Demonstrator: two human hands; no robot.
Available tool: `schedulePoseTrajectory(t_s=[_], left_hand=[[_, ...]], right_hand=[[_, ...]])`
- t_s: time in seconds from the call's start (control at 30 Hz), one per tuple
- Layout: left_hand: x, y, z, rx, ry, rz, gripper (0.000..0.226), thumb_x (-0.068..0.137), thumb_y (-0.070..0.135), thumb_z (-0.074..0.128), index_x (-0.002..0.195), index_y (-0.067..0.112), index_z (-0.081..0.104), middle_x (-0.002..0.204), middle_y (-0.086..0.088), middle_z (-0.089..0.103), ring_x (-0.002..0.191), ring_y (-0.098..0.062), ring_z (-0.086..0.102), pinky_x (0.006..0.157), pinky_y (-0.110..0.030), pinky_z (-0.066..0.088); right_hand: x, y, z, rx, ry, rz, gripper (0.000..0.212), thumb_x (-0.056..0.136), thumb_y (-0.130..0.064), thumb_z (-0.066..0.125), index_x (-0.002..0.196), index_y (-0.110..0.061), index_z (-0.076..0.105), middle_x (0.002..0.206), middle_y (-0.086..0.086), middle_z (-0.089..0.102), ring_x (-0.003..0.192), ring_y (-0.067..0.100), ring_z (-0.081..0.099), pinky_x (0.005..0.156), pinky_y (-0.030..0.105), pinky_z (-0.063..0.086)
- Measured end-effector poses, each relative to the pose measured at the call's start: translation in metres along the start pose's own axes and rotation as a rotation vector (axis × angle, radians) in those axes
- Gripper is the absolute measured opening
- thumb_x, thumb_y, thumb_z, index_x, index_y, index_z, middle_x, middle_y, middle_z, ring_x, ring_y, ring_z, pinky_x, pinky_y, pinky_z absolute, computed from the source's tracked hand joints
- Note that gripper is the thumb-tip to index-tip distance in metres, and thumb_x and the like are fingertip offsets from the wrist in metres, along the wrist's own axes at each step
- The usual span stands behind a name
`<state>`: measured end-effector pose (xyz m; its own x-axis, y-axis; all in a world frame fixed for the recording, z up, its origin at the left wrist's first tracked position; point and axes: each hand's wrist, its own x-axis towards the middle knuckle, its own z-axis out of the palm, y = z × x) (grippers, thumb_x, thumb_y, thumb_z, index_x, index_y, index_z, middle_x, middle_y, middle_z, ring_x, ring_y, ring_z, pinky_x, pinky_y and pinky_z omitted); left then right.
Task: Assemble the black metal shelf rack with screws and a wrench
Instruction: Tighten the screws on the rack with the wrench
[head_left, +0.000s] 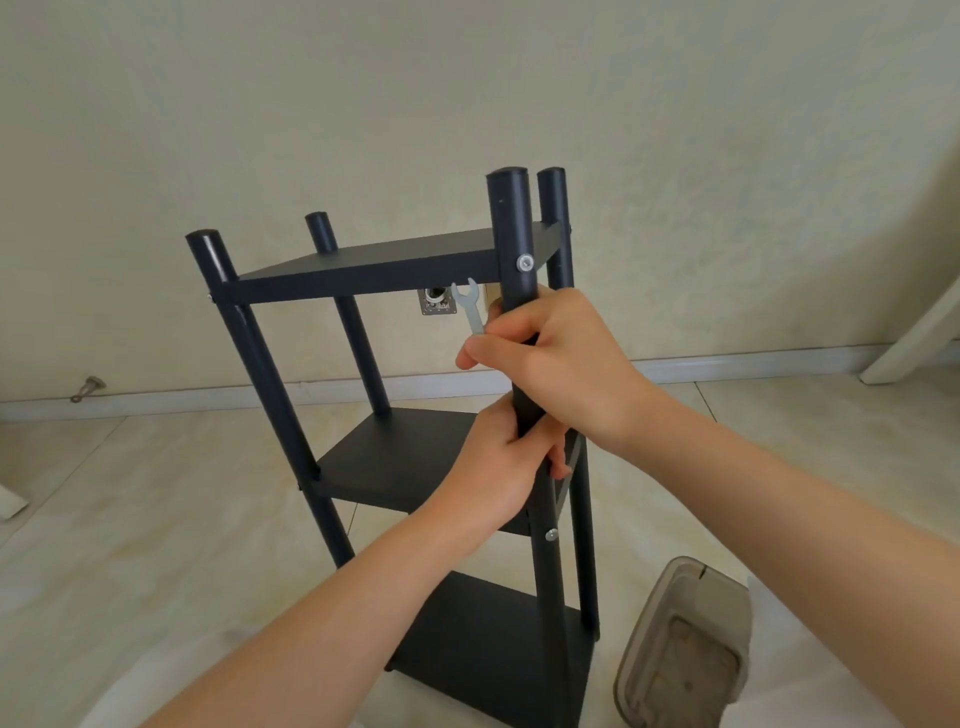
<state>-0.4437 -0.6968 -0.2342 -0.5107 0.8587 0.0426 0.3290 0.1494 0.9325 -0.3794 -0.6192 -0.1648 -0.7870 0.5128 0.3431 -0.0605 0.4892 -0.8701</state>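
Note:
The black metal shelf rack (374, 265) stands upright on the floor with three shelves and four round posts. My right hand (561, 364) grips the near right post (511, 223) just under the top shelf and also holds a small silver wrench (470, 309), whose open jaw points up. Lower on the same post, at the middle shelf, my left hand (498, 467) grips it. A silver screw (524, 263) sits in the post at the top shelf, and another screw (550, 534) shows below the middle shelf.
A clear plastic container (685, 644) lies on the tiled floor at the lower right of the rack. The wall and white baseboard (208, 397) run close behind. A pale furniture leg (914, 338) leans at the far right. A small metal wall plate (438, 304) shows behind the rack.

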Motion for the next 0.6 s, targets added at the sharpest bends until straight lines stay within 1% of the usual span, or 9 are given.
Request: schedulePoseTrajectory(t_s=[0.07,0.17,0.2,0.27,0.3,0.4,0.47,0.53,0.6], left_hand=[[-0.001,0.001,-0.004,-0.02,0.008,-0.003,0.035,0.102,0.017,0.044,0.07,0.009,0.055,0.057,0.0,0.061,0.065,-0.013,0.069,0.066,-0.013,0.055],[-0.004,0.003,-0.009,-0.097,-0.011,0.021,0.04,0.102,0.015,0.043,0.063,0.012,0.054,0.053,0.001,0.058,0.061,-0.013,0.064,0.062,-0.008,0.051],[-0.005,0.004,-0.011,-0.112,-0.025,0.028,0.043,0.102,0.016,0.043,0.06,0.014,0.054,0.052,0.001,0.057,0.06,-0.012,0.064,0.062,-0.008,0.05],[-0.008,0.004,-0.016,-0.12,-0.052,0.042,0.049,0.101,0.022,0.043,0.054,0.02,0.054,0.052,-0.001,0.057,0.061,-0.012,0.064,0.064,-0.009,0.051],[-0.009,0.004,-0.019,-0.119,-0.06,0.05,0.049,0.1,0.025,0.043,0.052,0.021,0.054,0.052,-0.002,0.057,0.061,-0.012,0.065,0.066,-0.011,0.051],[-0.012,0.005,-0.025,-0.133,-0.05,0.053,0.046,0.094,0.033,0.043,0.05,0.023,0.051,0.049,-0.001,0.053,0.056,-0.013,0.062,0.069,-0.02,0.052],[-0.014,0.008,-0.028,-0.19,0.001,0.026,0.042,0.085,0.042,0.047,0.048,0.024,0.05,0.045,-0.003,0.048,0.048,-0.015,0.056,0.066,-0.026,0.053],[-0.016,0.009,-0.031,-0.278,0.081,-0.017,0.04,0.077,0.047,0.052,0.044,0.024,0.05,0.042,-0.005,0.042,0.04,-0.017,0.047,0.056,-0.025,0.051],[-0.016,0.009,-0.034,-0.308,0.163,-0.026,0.047,0.086,0.042,0.054,0.042,0.026,0.049,0.041,-0.003,0.04,0.036,-0.015,0.041,0.049,-0.024,0.049]], right_hand=[[0.002,-0.002,0.003,0.011,0.017,-0.013,0.02,0.088,-0.008,0.066,0.073,-0.008,0.078,0.05,-0.009,0.047,0.056,0.007,0.047,0.06,0.009,0.038],[0.004,-0.007,0.006,0.025,0.025,-0.073,0.02,0.089,-0.009,0.066,0.073,-0.003,0.077,0.06,0.013,0.051,0.063,0.019,0.048,0.063,0.009,0.041],[0.005,-0.009,0.006,0.033,0.019,-0.088,0.021,0.089,-0.01,0.066,0.073,-0.002,0.076,0.06,0.015,0.05,0.062,0.018,0.046,0.063,0.008,0.041],[0.004,-0.012,0.007,0.047,0.007,-0.107,0.02,0.09,-0.011,0.065,0.074,-0.006,0.077,0.058,0.011,0.049,0.059,0.011,0.045,0.064,0.008,0.041],[0.004,-0.014,0.007,0.053,-0.001,-0.113,0.02,0.091,-0.011,0.065,0.075,-0.008,0.077,0.059,0.013,0.049,0.062,0.013,0.046,0.066,0.008,0.041],[0.003,-0.018,0.008,0.072,-0.034,-0.127,0.019,0.092,-0.014,0.065,0.079,-0.01,0.078,0.071,0.021,0.055,0.08,0.02,0.05,0.073,0.01,0.04],[0.002,-0.021,0.008,0.093,-0.056,-0.117,0.018,0.092,-0.015,0.065,0.082,-0.012,0.079,0.077,0.012,0.058,0.088,0.015,0.053,0.081,0.016,0.042],[0.001,-0.023,0.009,0.125,-0.094,-0.092,0.016,0.092,-0.016,0.065,0.084,-0.015,0.079,0.084,-0.006,0.059,0.092,0.003,0.057,0.085,0.015,0.044],[0.0,-0.022,0.011,0.135,-0.118,-0.082,0.016,0.092,-0.016,0.065,0.086,-0.015,0.079,0.086,-0.016,0.058,0.092,-0.006,0.058,0.083,0.01,0.043]])
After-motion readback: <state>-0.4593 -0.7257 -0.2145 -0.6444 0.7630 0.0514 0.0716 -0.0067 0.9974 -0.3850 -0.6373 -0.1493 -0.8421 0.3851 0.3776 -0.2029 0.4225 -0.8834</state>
